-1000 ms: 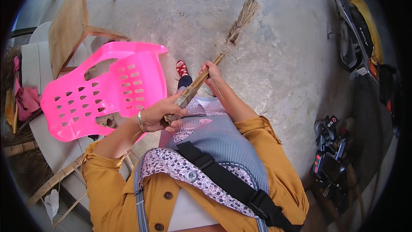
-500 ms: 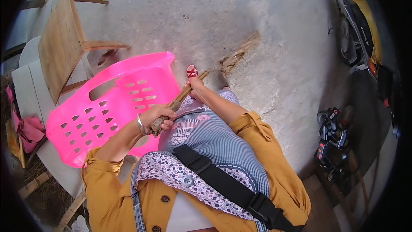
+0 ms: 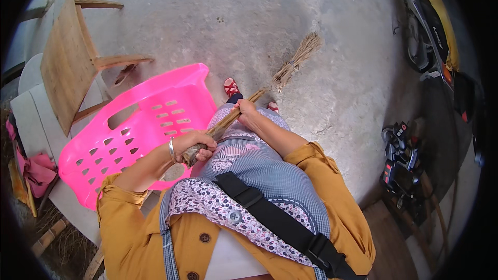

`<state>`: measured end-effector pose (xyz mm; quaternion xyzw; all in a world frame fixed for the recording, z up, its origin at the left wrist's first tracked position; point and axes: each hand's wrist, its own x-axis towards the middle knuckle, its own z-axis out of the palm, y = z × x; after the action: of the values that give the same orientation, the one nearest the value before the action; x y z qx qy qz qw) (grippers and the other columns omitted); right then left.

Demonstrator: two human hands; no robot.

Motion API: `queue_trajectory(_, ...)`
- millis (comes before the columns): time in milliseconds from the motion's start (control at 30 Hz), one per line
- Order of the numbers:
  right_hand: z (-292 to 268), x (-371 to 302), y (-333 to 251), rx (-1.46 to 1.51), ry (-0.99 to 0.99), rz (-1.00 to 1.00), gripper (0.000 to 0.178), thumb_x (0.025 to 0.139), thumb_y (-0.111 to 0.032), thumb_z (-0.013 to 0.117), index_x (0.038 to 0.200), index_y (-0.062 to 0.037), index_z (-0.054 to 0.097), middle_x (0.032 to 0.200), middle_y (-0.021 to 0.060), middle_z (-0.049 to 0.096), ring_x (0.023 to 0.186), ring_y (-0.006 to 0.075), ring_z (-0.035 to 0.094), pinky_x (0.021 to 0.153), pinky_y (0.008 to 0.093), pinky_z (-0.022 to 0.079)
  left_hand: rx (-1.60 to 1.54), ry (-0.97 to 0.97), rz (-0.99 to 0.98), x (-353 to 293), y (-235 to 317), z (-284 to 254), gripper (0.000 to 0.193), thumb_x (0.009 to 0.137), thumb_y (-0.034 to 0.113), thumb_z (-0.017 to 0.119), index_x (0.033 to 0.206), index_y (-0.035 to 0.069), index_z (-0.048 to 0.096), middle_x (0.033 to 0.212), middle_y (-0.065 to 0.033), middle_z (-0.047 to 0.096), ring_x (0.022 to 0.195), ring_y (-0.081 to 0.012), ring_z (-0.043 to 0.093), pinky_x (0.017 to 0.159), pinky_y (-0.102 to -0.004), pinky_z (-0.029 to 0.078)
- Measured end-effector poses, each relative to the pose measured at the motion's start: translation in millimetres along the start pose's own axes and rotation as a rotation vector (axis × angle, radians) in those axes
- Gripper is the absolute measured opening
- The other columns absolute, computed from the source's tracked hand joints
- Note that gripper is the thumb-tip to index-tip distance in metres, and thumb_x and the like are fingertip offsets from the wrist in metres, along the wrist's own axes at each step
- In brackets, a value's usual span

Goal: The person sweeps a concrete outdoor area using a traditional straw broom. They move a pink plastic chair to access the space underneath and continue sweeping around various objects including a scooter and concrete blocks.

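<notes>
A straw broom [image 3: 304,53] slants across in front of me, its bristles out over the floor to the far right and its thick handle end near my body. My left hand [image 3: 193,147], with a silver bangle at the wrist, is closed round the butt of the handle. Farther along the stick, my right hand [image 3: 245,111] wraps it too. Just beyond and left of my left hand is a bright pink plastic chair [image 3: 148,119] with slots and a handle opening. Whether the bristle tips touch the floor I cannot tell.
A wooden chair [image 3: 70,62] lies tipped at the left, next to pale boards [image 3: 32,119]. Pink cloth [image 3: 39,173] is at the far left. On the right stand a motorbike-like vehicle [image 3: 441,31] and a dark device [image 3: 402,161]. Grey concrete floor [image 3: 228,26] stretches ahead.
The broom's bristle end has swung slightly away and to the right, and now shows sharp instead of smeared. My right hand has shifted a little right and down. Both hands keep their hold.
</notes>
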<state>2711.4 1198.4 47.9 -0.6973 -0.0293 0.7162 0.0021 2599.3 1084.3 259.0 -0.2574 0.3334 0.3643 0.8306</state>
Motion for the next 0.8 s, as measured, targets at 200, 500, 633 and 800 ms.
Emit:
queue_trajectory(200, 61.8, 4.9, 21.5, -0.082, -0.087, 0.029, 0.006, 0.07, 0.005, 0.038, 0.071, -0.0011, 0.039, 0.055, 0.0078, 0.039, 0.042, 0.0175, 0.039, 0.038, 0.0295, 0.038, 0.037, 0.17, 0.139, -22.8, 6.4, -3.4, 0.011, 0.075, 0.004, 0.046, 0.084, 0.005, 0.04, 0.053, 0.0006, 0.037, 0.042, -0.0055, 0.038, 0.034, -0.0176, 0.032)
queue_trajectory(500, 75.7, -45.3, -13.1, 0.094, -0.367, -0.055, 0.016, 0.072, 0.001, 0.042, 0.061, -0.0071, 0.035, 0.049, 0.0016, 0.035, 0.04, 0.0117, 0.035, 0.036, 0.0269, 0.034, 0.495, 0.294, 0.149, -44.4, 22.9, 38.6, 0.035, 0.07, 0.001, 0.047, 0.101, 0.004, 0.03, 0.057, -0.0025, 0.042, 0.039, -0.0091, 0.043, 0.032, -0.0216, 0.036)
queue_trajectory(633, 52.2, -33.6, -21.6, -0.085, -0.154, -0.155, 0.006, 0.07, 0.003, 0.042, 0.071, -0.0032, 0.041, 0.051, 0.0057, 0.041, 0.038, 0.0166, 0.04, 0.036, 0.0292, 0.038, 0.165, 0.074, 0.086, -28.0, 14.3, 6.7, 0.038, 0.074, 0.001, 0.046, 0.107, 0.009, 0.031, 0.06, -0.0013, 0.04, 0.04, -0.0064, 0.04, 0.032, -0.0196, 0.034)
queue_trajectory(800, 35.9, 11.7, -0.8, -0.185, 0.042, -0.062, 0.007, 0.072, 0.003, 0.042, 0.078, 0.0013, 0.043, 0.057, 0.0094, 0.044, 0.042, 0.0193, 0.044, 0.037, 0.0337, 0.041, -0.25, -0.14, 0.011, -0.2, 5.3, -34.5, 0.034, 0.077, 0.002, 0.042, 0.11, 0.0, 0.034, 0.061, 0.0001, 0.035, 0.045, -0.0037, 0.036, 0.034, -0.016, 0.031)
